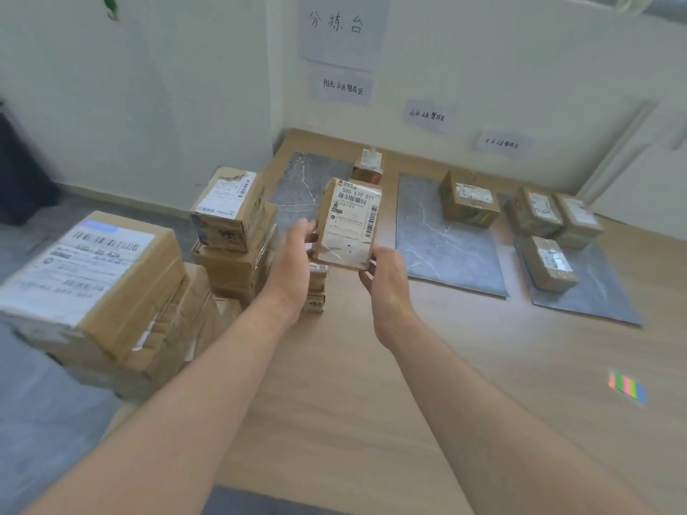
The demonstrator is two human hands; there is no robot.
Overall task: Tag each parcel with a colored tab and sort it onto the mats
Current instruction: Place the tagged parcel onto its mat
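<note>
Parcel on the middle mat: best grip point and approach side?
Probably take the parcel from above, gripping two opposite side faces. It lies flat, label up, alone on the middle mat, with nothing leaning against it or stacked on it, so the sides look free.

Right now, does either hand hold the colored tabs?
No, the colored tabs lie on the table while the left hand and the right hand hold a parcel.

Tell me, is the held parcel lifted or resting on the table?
Lifted: left hand and right hand hold the parcel up, clear of the table.
</note>
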